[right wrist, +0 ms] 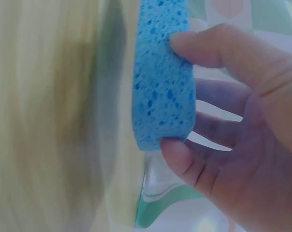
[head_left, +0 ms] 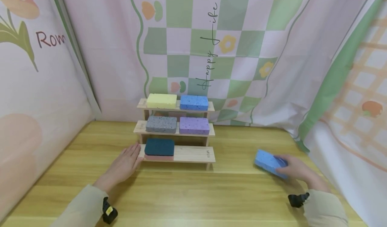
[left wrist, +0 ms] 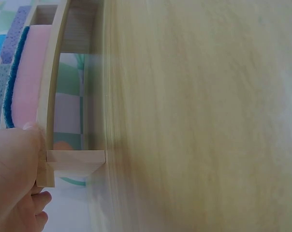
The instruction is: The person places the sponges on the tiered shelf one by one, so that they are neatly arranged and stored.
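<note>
A three-tier wooden rack (head_left: 193, 153) stands on the table. My left hand (head_left: 125, 163) grips the left end of its lowest shelf, the thumb beside a pink sponge with a dark teal scouring layer (head_left: 159, 147). In the left wrist view the fingertips (left wrist: 41, 200) show beyond the shelf's end. Right of the rack, my right hand (head_left: 294, 168) pinches a speckled blue sponge (head_left: 267, 160) between thumb and fingers. The right wrist view shows this sponge (right wrist: 163, 96) on edge; the fingers behind it are partly hidden.
On the top shelf sit a yellow sponge (head_left: 161, 101) and another blue sponge (head_left: 194, 102). The middle shelf bears a grey sponge (head_left: 161, 124) and a purple sponge (head_left: 194, 125). Patterned curtains (head_left: 115, 52) hang behind and on both sides of the wooden table (head_left: 187, 196).
</note>
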Demonstrator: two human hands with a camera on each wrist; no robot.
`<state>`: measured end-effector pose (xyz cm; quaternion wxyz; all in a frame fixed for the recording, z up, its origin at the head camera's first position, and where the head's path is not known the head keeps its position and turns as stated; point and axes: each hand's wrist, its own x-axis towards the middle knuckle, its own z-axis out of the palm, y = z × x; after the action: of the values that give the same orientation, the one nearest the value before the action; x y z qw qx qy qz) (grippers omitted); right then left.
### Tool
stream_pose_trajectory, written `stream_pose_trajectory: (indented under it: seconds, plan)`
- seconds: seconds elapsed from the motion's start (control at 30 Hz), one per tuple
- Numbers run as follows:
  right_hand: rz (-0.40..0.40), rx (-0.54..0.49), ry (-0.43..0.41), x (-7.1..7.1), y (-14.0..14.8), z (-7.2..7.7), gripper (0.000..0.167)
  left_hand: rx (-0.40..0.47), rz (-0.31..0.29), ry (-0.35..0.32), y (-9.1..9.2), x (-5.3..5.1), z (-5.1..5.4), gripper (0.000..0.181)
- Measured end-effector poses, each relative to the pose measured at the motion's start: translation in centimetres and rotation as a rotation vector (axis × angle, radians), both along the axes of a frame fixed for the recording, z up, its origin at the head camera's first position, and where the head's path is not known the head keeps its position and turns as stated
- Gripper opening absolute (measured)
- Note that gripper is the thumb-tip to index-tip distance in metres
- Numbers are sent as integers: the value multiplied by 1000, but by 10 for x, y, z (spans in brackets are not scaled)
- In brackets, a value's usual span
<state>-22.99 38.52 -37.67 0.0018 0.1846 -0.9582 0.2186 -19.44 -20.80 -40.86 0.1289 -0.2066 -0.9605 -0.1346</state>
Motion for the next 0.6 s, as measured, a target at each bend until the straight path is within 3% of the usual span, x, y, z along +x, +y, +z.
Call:
stream_pose_trajectory:
  seconds: [0.6]
  plan:
    - [39, -56, 117, -2, -54, 32, 59, -30, 23, -29, 1, 0, 2, 53]
